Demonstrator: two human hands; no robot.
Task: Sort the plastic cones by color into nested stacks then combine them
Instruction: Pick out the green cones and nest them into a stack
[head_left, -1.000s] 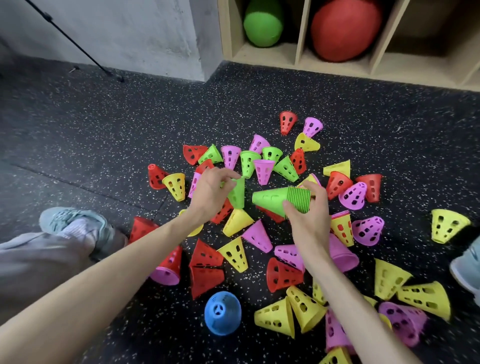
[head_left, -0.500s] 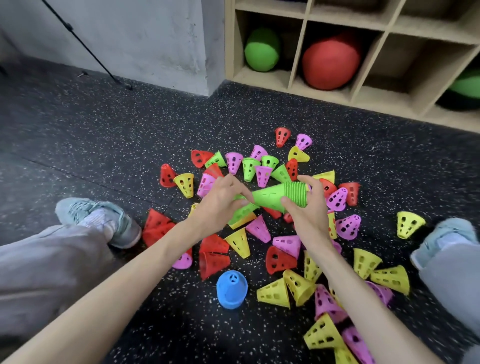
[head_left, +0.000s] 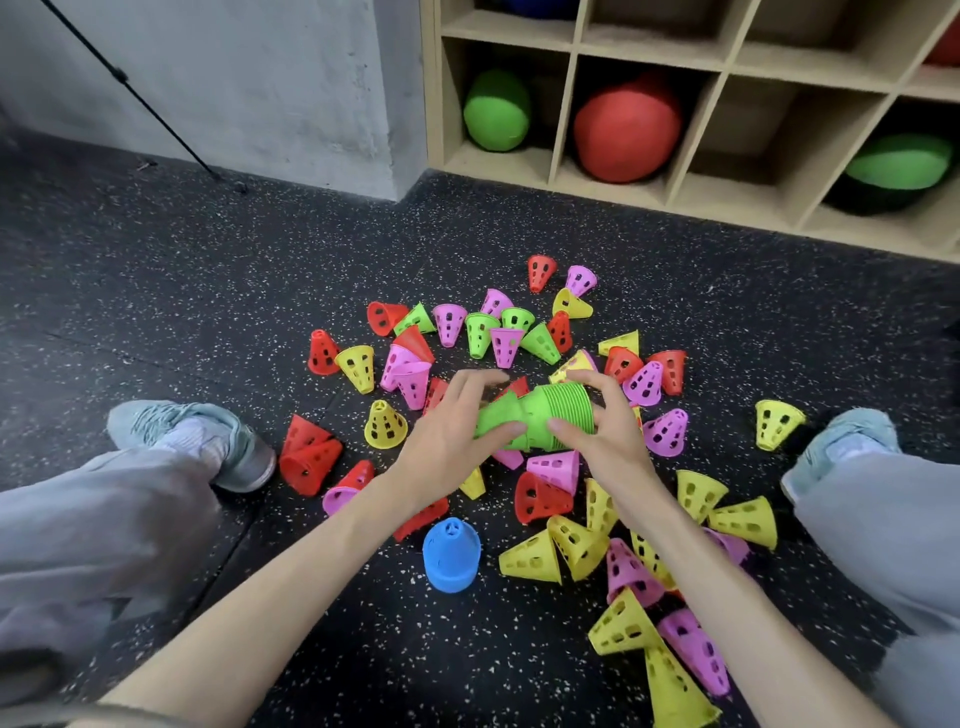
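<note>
Two hands (head_left: 447, 441) (head_left: 605, 431), one nested green stack (head_left: 545, 415), one blue cone (head_left: 451, 556), five loose green cones (head_left: 480, 332), two shoes (head_left: 208, 436) (head_left: 841, 441), three green and red balls (head_left: 496, 109) on shelf.

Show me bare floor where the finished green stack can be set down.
The green stack is held by the left hand and right hand. Bare floor: the wide patch between the grey wall and the cone pile; also nearer, left of the blue cone. Crowded: around the yellow cones under the right forearm.

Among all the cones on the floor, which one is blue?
The blue cone, standing alone between the forearms, below the left hand. All other loose cones are red, yellow, pink or green.
</note>
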